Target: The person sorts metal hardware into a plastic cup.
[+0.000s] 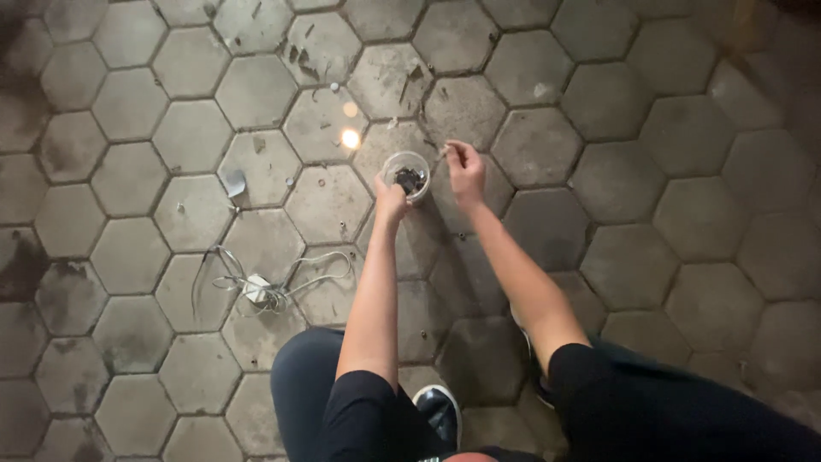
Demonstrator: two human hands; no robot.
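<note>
Presently: left hand [391,198] closed round clear cup [408,174] of dark bits, held over paved floor [599,103]; right hand [466,171] pinching small piece [445,151] beside rim (likely spill if tilted); white cable [261,289] nearby.

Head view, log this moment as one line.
left hand: holds cup | right hand: pinches small piece beside cup | floor: paving, cable
</note>
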